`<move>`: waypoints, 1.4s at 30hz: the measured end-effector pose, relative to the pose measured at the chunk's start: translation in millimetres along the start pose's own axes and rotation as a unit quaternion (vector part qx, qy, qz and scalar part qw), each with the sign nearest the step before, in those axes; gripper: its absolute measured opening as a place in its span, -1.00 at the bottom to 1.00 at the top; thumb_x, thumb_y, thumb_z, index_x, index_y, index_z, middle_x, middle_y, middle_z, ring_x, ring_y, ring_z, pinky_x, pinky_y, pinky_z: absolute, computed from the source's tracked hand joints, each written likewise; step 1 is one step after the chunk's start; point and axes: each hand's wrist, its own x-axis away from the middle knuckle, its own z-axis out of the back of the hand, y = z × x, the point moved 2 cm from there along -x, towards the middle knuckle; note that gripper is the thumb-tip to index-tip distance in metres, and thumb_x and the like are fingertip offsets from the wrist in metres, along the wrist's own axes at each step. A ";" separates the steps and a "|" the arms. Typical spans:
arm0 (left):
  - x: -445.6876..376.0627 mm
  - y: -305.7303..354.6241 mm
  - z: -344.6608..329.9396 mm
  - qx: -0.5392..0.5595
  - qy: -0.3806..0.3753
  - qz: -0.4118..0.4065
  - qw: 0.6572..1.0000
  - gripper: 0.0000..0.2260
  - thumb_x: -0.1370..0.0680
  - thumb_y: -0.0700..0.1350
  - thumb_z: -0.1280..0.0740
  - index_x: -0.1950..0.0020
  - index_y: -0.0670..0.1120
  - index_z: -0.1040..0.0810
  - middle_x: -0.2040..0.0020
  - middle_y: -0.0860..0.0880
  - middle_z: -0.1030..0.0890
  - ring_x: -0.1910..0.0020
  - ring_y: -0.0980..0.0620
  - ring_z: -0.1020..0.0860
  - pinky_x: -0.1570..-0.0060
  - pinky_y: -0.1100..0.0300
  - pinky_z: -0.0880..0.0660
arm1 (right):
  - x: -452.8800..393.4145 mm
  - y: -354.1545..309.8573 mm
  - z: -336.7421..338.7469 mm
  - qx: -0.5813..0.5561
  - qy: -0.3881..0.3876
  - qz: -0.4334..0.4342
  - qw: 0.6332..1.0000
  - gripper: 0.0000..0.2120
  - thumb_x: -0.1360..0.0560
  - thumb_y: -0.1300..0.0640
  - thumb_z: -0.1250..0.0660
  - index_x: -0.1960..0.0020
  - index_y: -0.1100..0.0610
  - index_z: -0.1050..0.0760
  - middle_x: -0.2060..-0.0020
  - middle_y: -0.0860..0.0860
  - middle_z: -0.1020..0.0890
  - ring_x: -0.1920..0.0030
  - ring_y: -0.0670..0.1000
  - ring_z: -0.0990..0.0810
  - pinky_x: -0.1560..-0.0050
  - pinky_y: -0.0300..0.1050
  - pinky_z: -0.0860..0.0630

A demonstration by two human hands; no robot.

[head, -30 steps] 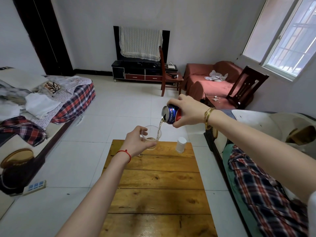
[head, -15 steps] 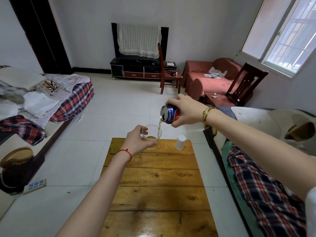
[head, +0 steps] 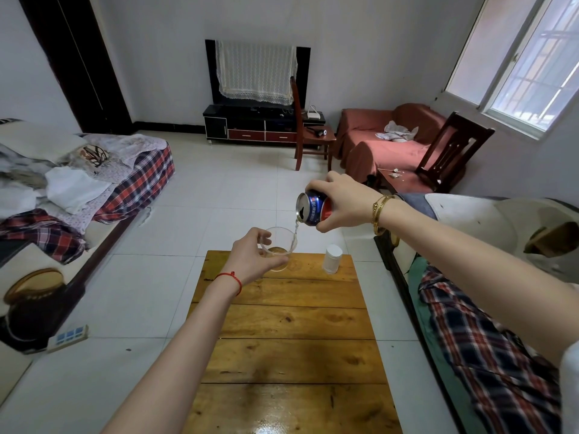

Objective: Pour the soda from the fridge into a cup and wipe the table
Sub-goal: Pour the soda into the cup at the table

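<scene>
Ahead of you a black TV stand sits against the far wall, with a lace cloth draped over the screen above it. A wooden chair stands just beside the stand. To your right you see a red-covered sofa and a darker chair under the window. On your left, plaid blankets and white laundry lie heaped on a bed. A small white jar stands nearby.
</scene>
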 end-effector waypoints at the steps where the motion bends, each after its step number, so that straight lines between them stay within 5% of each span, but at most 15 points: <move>1: 0.0 0.2 0.1 0.000 -0.001 0.000 1.000 -0.35 -0.36 0.07 -0.55 -0.35 -0.09 -0.40 -0.26 -0.04 -0.55 -0.15 -0.05 -0.56 -0.10 0.14 -0.52 | 0.3 -0.1 0.2 0.001 0.001 -0.001 1.000 -0.35 -0.29 -0.09 -0.50 -0.30 -0.04 -0.34 -0.03 0.02 -0.38 -0.06 0.05 -0.39 0.01 -0.09 -0.50; 42: 5.6 -1.6 2.4 -0.004 -0.010 -0.005 1.000 -0.35 -0.36 0.06 -0.56 -0.36 -0.10 -0.40 -0.27 -0.05 -0.55 -0.18 -0.07 -0.56 -0.15 0.11 -0.53 | 4.2 -18.5 4.5 0.036 -0.006 -0.007 0.999 -0.32 -0.29 -0.11 -0.49 -0.33 -0.04 -0.33 -0.08 0.05 -0.40 -0.08 0.06 -0.39 -0.04 -0.01 -0.54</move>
